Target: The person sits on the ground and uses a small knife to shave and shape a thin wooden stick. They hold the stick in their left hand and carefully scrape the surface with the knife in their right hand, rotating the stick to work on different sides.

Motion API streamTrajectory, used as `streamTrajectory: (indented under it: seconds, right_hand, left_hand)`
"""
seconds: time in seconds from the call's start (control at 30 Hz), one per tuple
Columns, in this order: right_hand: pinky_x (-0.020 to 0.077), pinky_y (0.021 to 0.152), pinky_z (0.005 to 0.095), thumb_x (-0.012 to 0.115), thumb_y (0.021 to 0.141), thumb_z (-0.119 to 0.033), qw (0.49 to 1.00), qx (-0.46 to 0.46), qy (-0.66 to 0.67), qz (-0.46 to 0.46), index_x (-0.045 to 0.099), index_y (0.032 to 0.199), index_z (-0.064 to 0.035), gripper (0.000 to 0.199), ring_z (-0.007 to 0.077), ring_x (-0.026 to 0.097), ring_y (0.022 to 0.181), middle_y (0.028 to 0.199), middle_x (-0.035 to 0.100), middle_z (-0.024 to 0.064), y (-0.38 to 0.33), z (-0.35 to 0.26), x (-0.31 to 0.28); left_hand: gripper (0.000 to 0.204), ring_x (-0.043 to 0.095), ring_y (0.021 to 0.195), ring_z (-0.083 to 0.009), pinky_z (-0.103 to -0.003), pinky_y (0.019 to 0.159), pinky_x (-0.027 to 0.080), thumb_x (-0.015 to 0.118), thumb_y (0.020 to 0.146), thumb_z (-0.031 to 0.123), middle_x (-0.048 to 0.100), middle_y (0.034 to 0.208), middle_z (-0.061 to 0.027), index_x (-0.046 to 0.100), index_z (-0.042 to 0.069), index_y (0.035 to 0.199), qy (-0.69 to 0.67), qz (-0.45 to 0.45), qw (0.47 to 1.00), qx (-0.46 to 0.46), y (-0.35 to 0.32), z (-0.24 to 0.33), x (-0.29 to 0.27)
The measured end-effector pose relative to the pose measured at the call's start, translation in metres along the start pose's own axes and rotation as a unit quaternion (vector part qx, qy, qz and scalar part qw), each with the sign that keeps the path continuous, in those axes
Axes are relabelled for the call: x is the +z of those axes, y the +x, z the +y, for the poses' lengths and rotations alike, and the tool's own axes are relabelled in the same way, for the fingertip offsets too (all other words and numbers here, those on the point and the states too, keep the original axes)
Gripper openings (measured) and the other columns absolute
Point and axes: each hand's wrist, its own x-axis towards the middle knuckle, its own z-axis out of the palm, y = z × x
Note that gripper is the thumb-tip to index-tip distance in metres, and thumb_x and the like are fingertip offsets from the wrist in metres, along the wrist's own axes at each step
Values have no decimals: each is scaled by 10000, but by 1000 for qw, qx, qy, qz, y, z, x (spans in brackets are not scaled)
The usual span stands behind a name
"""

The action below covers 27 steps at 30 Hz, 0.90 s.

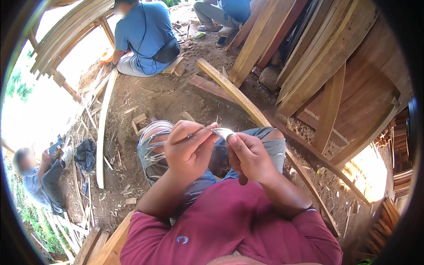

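Note:
Both my hands are raised close together above my lap. My right hand point(252, 157) is closed around a pale, curved, blade-like piece point(224, 132), with the thumb pressed along it. Its exact kind cannot be made out, and its lower part is hidden in the fist. My left hand point(187, 148) is closed in a pinch, its thumb and fingertips at the narrow end of that piece. A thin sliver seems to stand up at these fingertips, too small to name.
A long pale wooden strip point(106, 128) lies left of my knees. Beams point(238, 95) cross the dirt floor ahead, and tall planks point(329, 48) lean at the right. One person point(150, 37) in blue sits ahead, another point(225, 15) beyond, a third point(46, 176) at the left.

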Motion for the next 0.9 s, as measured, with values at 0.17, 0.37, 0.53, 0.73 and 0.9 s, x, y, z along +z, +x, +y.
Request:
streamTrajectory:
  seconds: [0.17, 0.37, 0.53, 0.73, 0.9]
  right_hand:
    - [354, 470, 244, 521, 1228, -450, 998, -42, 24, 50, 624, 1020, -58, 456, 43, 454, 530, 709, 523, -46, 1, 16, 15]
    - [351, 530, 236, 538, 1225, -447, 994, -70, 73, 37, 651, 1049, -57, 442, 16, 441, 610, 751, 510, -77, 5, 26, 16]
    - [365, 582, 254, 549, 1224, -445, 999, -14, -22, 20, 675, 1034, -48, 458, 25, 449, 667, 764, 517, -82, -1, -2, 2]
    - [405, 658, 290, 566, 1222, -381, 990, -25, -136, 12, 700, 989, -24, 447, 54, 476, 760, 793, 554, -68, -4, -10, -17]
    - [418, 671, 292, 562, 1222, -369, 987, -35, -158, -13, 713, 1021, -18, 433, 57, 484, 766, 790, 562, -58, -5, -16, -21]
  left_hand:
    - [254, 715, 830, -234, -343, 724, 539, 902, 868, -20, 758, 987, -95, 839, -2, 1114, -13, -3, 1000, -18, -2, 0, 1]
    - [277, 686, 784, -235, -340, 669, 520, 941, 816, -49, 729, 982, -94, 821, -20, 1065, -59, 25, 998, -8, -5, -4, 9]
    - [329, 694, 791, -206, -319, 675, 527, 944, 815, -50, 734, 1006, -96, 831, -13, 1121, -90, 1, 996, -24, 0, -5, 6]
    - [327, 655, 814, -73, -227, 674, 479, 939, 868, -26, 733, 1054, -37, 847, 22, 1178, -264, -81, 940, -200, -5, -11, 0]
    - [301, 603, 814, -13, -176, 656, 401, 923, 902, -27, 722, 1093, -6, 852, 46, 1186, -360, -88, 891, -262, -10, -12, 2]
